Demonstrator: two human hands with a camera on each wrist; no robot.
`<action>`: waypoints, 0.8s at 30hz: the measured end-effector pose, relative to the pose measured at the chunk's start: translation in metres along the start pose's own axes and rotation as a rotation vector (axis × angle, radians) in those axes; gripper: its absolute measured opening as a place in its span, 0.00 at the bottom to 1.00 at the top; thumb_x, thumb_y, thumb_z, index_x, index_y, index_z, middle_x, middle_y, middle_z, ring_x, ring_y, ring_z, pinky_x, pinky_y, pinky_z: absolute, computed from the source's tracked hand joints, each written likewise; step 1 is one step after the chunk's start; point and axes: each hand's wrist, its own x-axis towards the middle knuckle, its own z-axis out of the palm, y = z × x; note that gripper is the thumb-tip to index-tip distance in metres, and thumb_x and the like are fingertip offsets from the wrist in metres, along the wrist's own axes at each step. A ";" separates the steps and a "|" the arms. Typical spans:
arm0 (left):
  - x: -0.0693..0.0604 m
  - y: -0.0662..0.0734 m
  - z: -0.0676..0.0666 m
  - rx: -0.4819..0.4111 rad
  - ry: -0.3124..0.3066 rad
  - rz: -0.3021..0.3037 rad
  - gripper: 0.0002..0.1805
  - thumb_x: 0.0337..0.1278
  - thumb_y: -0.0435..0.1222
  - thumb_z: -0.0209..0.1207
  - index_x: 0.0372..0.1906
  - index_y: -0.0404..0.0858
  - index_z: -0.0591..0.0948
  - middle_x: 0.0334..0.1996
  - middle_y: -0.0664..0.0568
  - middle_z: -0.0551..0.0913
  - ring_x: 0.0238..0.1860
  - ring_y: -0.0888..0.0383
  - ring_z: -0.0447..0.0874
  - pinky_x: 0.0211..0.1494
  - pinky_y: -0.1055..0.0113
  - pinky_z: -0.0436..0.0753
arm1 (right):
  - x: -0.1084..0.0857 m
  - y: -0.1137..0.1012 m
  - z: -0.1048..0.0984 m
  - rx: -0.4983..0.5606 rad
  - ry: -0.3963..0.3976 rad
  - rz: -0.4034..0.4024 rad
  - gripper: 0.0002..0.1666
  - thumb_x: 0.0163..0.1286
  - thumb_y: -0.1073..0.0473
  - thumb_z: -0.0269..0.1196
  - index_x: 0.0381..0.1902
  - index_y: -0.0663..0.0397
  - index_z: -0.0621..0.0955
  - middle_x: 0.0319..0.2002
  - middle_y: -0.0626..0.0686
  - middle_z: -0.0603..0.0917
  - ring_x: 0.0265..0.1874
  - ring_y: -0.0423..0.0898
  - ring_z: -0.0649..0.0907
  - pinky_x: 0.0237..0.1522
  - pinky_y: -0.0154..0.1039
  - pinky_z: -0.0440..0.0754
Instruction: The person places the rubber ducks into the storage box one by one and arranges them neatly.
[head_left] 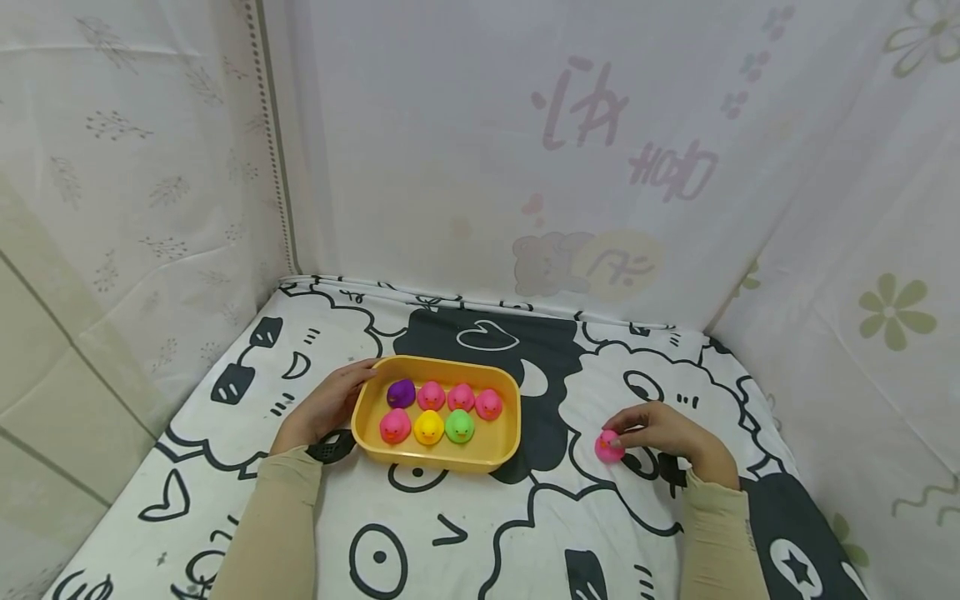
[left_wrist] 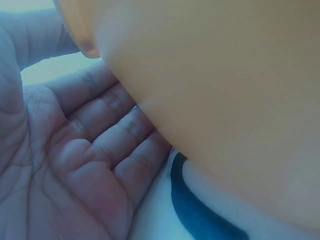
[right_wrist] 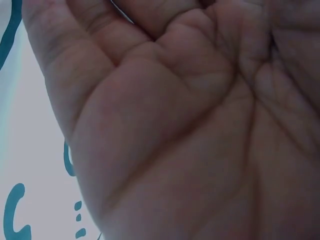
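Observation:
On the left of the cloth stands a yellow plastic tray [head_left: 487,454] with two rows of rubber ducks. A purple duck [head_left: 401,393], a yellow duck [head_left: 429,427], a green duck [head_left: 460,426] and several pink ones lie inside. My left hand [head_left: 330,407] holds the tray's left end; in the left wrist view the thumb lies at the rim and the fingers go beneath the tray wall [left_wrist: 215,100]. Away to the right, my right hand [head_left: 663,432] pinches a pink rubber duck [head_left: 608,447] at the cloth. The right wrist view shows the palm [right_wrist: 165,140], with the duck hidden.
A white cloth [head_left: 450,542] with black cartoon drawings covers the surface. Pale printed curtains [head_left: 420,150] hang at the back and on both sides. Dark bands circle both wrists.

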 end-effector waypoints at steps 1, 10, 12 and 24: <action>0.000 0.000 0.000 0.000 0.000 0.000 0.34 0.74 0.50 0.52 0.76 0.38 0.63 0.73 0.39 0.64 0.70 0.43 0.67 0.63 0.64 0.79 | 0.000 0.000 0.000 0.004 -0.001 0.001 0.16 0.66 0.52 0.71 0.50 0.50 0.87 0.45 0.48 0.88 0.45 0.49 0.81 0.45 0.43 0.80; 0.000 0.001 0.000 0.002 0.000 0.006 0.34 0.74 0.49 0.52 0.76 0.38 0.63 0.73 0.39 0.65 0.69 0.43 0.68 0.62 0.63 0.79 | 0.001 -0.005 0.002 0.019 0.042 0.000 0.17 0.66 0.47 0.70 0.49 0.46 0.87 0.44 0.47 0.88 0.44 0.49 0.84 0.46 0.45 0.81; 0.000 0.003 0.000 0.002 0.001 0.010 0.34 0.74 0.50 0.52 0.76 0.38 0.63 0.73 0.39 0.65 0.69 0.44 0.69 0.62 0.64 0.79 | 0.003 -0.009 0.002 0.033 0.065 -0.011 0.17 0.65 0.48 0.71 0.49 0.45 0.87 0.46 0.48 0.87 0.45 0.50 0.84 0.47 0.45 0.82; 0.001 -0.002 0.001 0.002 0.019 0.010 0.33 0.74 0.49 0.52 0.76 0.38 0.64 0.73 0.40 0.66 0.70 0.45 0.68 0.64 0.63 0.77 | 0.018 -0.043 0.016 0.111 0.076 -0.232 0.15 0.67 0.53 0.70 0.52 0.46 0.87 0.49 0.50 0.87 0.46 0.50 0.86 0.47 0.42 0.86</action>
